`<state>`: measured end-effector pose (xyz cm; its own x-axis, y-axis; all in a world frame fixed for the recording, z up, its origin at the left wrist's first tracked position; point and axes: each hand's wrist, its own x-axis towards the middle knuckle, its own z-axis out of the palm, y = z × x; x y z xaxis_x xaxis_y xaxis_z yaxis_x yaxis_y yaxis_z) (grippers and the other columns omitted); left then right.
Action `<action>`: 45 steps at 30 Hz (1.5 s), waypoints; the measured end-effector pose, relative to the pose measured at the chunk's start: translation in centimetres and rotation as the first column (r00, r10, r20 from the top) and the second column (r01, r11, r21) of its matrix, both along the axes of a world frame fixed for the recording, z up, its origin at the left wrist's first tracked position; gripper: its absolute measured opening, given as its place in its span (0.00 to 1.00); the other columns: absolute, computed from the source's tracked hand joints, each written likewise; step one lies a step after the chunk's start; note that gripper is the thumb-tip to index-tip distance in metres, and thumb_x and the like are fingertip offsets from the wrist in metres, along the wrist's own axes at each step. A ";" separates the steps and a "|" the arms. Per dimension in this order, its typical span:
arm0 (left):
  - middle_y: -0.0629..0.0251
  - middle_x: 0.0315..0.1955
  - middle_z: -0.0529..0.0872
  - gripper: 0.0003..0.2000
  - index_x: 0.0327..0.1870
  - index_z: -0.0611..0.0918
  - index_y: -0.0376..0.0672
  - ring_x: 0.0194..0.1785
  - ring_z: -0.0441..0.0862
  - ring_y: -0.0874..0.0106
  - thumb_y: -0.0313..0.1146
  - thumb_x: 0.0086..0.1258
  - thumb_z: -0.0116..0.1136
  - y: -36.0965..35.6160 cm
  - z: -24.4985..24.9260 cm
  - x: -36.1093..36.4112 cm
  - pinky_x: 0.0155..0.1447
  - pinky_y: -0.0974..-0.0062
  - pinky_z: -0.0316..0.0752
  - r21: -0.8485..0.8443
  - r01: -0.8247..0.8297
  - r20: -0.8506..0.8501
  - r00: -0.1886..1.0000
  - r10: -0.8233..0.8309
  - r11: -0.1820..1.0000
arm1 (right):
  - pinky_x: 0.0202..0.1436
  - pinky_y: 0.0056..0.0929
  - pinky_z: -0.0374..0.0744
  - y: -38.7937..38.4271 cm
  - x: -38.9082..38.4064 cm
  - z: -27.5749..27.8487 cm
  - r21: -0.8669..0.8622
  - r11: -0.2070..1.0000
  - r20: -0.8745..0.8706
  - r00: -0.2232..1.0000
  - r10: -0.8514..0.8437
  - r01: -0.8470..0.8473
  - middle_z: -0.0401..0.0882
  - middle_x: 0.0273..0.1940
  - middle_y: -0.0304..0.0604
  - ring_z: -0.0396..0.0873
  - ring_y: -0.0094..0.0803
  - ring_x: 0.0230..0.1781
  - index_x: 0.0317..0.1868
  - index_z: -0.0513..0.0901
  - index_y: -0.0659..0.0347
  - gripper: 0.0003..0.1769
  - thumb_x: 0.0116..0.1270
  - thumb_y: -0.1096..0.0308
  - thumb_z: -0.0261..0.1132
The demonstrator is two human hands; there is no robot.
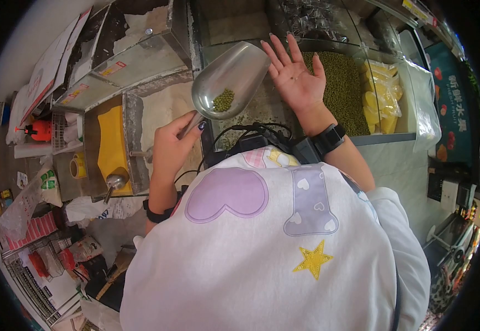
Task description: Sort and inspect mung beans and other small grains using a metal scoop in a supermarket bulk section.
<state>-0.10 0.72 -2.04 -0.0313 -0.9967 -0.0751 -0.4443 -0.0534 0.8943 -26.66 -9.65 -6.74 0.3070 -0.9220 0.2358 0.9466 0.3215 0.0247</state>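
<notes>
My left hand (176, 140) is wrapped round the handle of a metal scoop (245, 71), which points up and to the right. A small heap of green mung beans (224, 101) lies inside the scoop near its handle end. Palm up, my right hand (301, 80) is spread beside the scoop's mouth, with a tiny pale speck or two on the palm. Just right of that hand, more mung beans (339, 91) fill a glass-sided bin.
Bagged yellow goods (380, 99) stand right of the beans. Pale powder (165, 110) fills a bin left of the scoop. A second metal scoop (117, 181) rests by a yellow-filled bin (113, 138). Black cables (240, 128) run close to my body.
</notes>
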 end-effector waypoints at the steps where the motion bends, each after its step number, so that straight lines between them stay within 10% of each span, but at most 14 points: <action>1: 0.61 0.34 0.85 0.16 0.50 0.79 0.33 0.37 0.79 0.79 0.27 0.60 0.59 0.0 0.0 0.0 0.42 0.81 0.72 0.003 0.004 0.000 1.000 -0.004 1.000 | 0.61 0.49 0.66 0.0 0.0 0.0 -0.007 1.000 0.009 1.000 0.015 -0.015 0.50 0.70 0.52 0.50 0.48 0.70 0.66 0.61 0.58 0.34 0.65 0.46 0.44; 5: 0.61 0.34 0.85 0.16 0.49 0.79 0.34 0.36 0.78 0.80 0.26 0.59 0.59 0.1 0.0 -0.1 0.42 0.81 0.72 0.005 0.012 -0.008 1.000 -0.012 1.000 | 0.63 0.46 0.65 0.0 0.2 0.1 0.030 0.999 -0.047 0.999 -0.023 0.024 0.53 0.69 0.53 0.52 0.47 0.70 0.65 0.62 0.61 0.32 0.67 0.48 0.42; 7: 0.58 0.33 0.85 0.16 0.48 0.80 0.35 0.35 0.81 0.77 0.28 0.57 0.60 0.1 -0.1 0.0 0.41 0.80 0.73 0.023 0.050 0.041 0.998 -0.051 0.998 | 0.65 0.42 0.62 -0.4 0.5 0.0 0.324 0.928 -0.374 0.926 -0.053 0.184 0.57 0.67 0.54 0.57 0.45 0.68 0.64 0.61 0.66 0.31 0.70 0.51 0.40; 29: 0.60 0.28 0.84 0.15 0.47 0.80 0.35 0.30 0.75 0.82 0.27 0.57 0.61 0.0 0.0 -0.7 0.37 0.81 0.71 0.053 0.161 0.266 0.949 -0.170 0.985 | 0.68 0.45 0.58 0.2 0.5 0.1 0.190 0.980 -0.379 0.925 0.012 0.065 0.61 0.65 0.51 0.58 0.44 0.67 0.63 0.63 0.67 0.29 0.70 0.54 0.43; 31: 0.55 0.28 0.84 0.15 0.44 0.82 0.42 0.30 0.82 0.63 0.35 0.54 0.61 0.0 0.0 -0.8 0.36 0.74 0.73 0.033 0.136 0.254 0.957 -0.140 0.990 | 0.68 0.45 0.57 0.2 0.6 0.2 0.202 0.976 -0.380 0.925 -0.005 0.088 0.61 0.65 0.51 0.58 0.44 0.67 0.63 0.62 0.67 0.29 0.70 0.54 0.43; 45: 0.55 0.28 0.83 0.15 0.44 0.82 0.44 0.29 0.82 0.62 0.35 0.54 0.62 0.0 -0.1 -1.0 0.35 0.73 0.73 -0.009 0.129 0.285 0.951 -0.121 0.992 | 0.63 0.40 0.65 0.4 1.0 0.6 0.300 0.947 -0.571 0.817 0.079 0.118 0.70 0.58 0.48 0.67 0.39 0.60 0.59 0.68 0.65 0.23 0.68 0.61 0.51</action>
